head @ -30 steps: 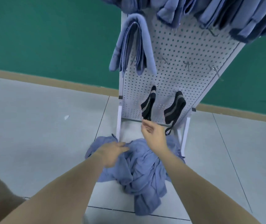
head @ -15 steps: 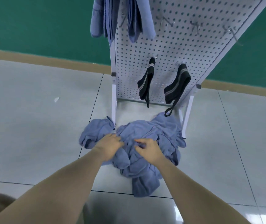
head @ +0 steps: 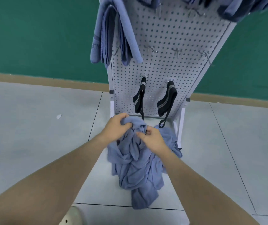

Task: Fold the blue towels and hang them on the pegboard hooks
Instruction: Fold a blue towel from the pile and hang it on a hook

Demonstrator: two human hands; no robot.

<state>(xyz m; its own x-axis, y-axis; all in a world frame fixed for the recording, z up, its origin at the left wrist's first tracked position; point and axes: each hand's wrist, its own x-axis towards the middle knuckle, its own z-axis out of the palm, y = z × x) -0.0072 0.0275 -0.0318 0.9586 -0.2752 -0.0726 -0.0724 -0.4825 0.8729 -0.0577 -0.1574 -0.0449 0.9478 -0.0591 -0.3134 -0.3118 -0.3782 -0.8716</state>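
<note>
Head view: my left hand point(head: 117, 127) grips the bunched top of the crumpled blue towels point(head: 136, 168), and my right hand point(head: 152, 138) pinches a fold just beside it. They trail in a rumpled heap onto the floor point(head: 32, 127) at the pegboard point(head: 167, 62) foot. A folded towel point(head: 113, 34) hangs at its upper left edge.

Your arms are bare from the hands back to the frame's lower edge, with no sleeves, watch, rings or gloves showing. Your left hand point(head: 116, 127) and right hand point(head: 152, 139) are uncovered too. At the bottom edge, a pale cream clog-style shoe point(head: 72, 216) with a small round hole shows.
</note>
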